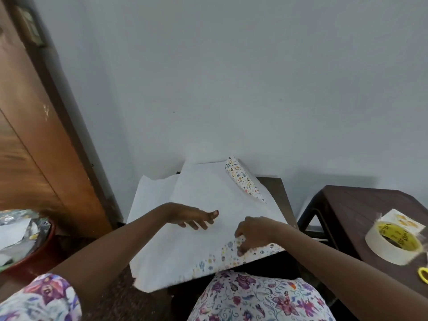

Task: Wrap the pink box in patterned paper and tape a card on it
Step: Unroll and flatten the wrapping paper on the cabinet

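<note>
Nearest me the right hand (252, 232) has its grip pinched on the near printed edge of the paper (208, 193), the left hand (192, 216) is spread loose-fingered, seemingly resting on it, and the sheet lies white side up across the bench (275, 191).

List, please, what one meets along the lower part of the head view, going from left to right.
Red tub → left hand → right hand, pinching the patterned paper → tape roll → yellow handle.
</note>
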